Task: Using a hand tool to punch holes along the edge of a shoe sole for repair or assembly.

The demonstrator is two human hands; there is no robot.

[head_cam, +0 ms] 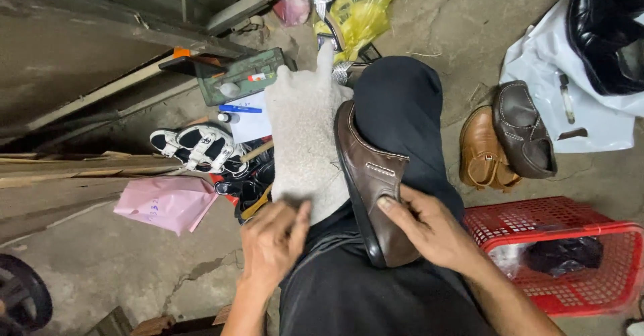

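A brown leather shoe [371, 185] lay on its side across a person's dark-trousered lap at centre frame, the right hand [429, 227] pressing it with fingers spread. The left hand [272, 242] pinched the edge of a pale fleecy cloth [305, 135] just beside it.

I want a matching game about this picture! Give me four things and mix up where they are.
Things:
1. dark brown shoe
2. red basket
3. pink bag
4. white sandals

Places:
A. on the floor left of the person's legs, next to wooden boards
B. on the person's lap, touched by the right hand
C. on the floor at the right, with a black bag inside
D. on the floor just above the pink bag, near a green box

Pairs: 1-B, 2-C, 3-A, 4-D
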